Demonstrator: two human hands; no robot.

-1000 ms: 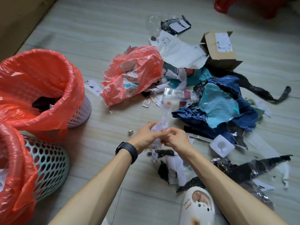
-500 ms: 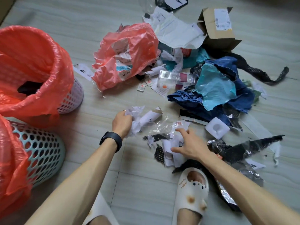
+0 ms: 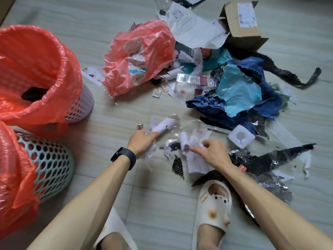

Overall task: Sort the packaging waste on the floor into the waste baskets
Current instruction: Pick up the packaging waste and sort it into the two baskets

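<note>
My left hand (image 3: 142, 143) grips a bunch of crumpled white paper and clear film (image 3: 163, 126) just above the floor. My right hand (image 3: 210, 153) pinches white paper scraps (image 3: 185, 141) lying on the tiles in front of my foot. Two waste baskets lined with red bags stand at the left: a white one (image 3: 81, 105) farther back and a teal one (image 3: 52, 166) nearer. The packaging pile spreads across the middle and right: a red plastic bag (image 3: 142, 56), blue and teal plastic (image 3: 237, 91), white paper (image 3: 194, 31) and a cardboard box (image 3: 241, 24).
My feet in white slippers (image 3: 214, 204) stand close under my arms. A white foam insert (image 3: 241, 137) and black and silver film strips (image 3: 266, 159) lie to the right. A clear plastic box (image 3: 187, 83) sits mid-pile. Bare tiles lie between the baskets and the pile.
My hands were together on one crumpled piece; they parted. The left keeps the bunch, and the right dropped to the scraps on the floor and closed its fingers on them.
</note>
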